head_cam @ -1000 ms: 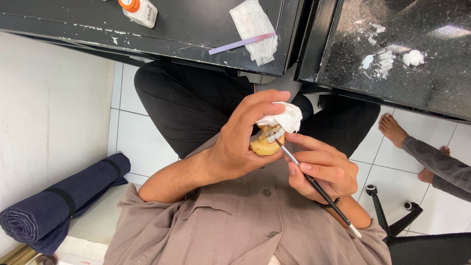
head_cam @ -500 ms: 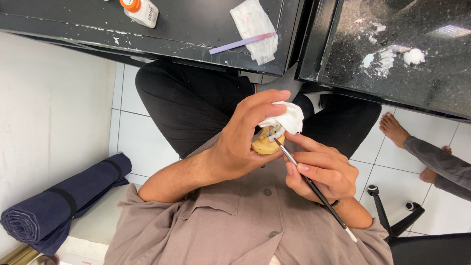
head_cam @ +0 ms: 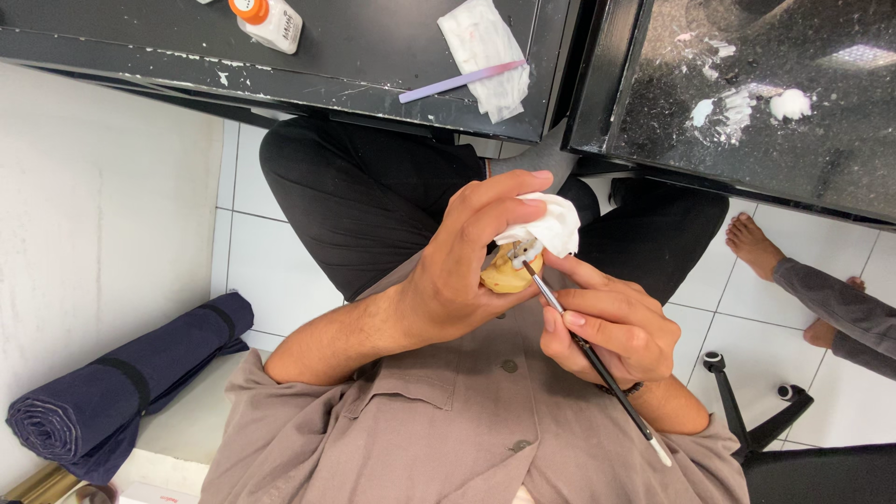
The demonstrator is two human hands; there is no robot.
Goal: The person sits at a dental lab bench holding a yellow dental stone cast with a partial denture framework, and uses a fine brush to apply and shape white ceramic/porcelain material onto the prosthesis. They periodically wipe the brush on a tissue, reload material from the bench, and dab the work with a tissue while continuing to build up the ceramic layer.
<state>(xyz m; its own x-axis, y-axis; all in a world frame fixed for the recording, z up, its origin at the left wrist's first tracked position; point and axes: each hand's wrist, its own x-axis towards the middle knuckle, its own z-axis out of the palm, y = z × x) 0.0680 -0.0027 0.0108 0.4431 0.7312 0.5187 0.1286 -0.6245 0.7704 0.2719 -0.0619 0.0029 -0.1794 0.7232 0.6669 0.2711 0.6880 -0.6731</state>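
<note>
Yellow cast (head_cam: pixel 504 273) in left hand (head_cam: pixel 467 271) grip

A black desk (head_cam: pixel 355 65) is being shown along the top. A white bottle with an orange cap (head_cam: pixel 268 19) is lying near its left end. A white tissue (head_cam: pixel 485 42) is lying near its right edge, with a lilac stick (head_cam: pixel 459 82) resting across it. White smears (head_cam: pixel 747 103) are being carried by the adjoining black counter (head_cam: pixel 840 149).
</note>
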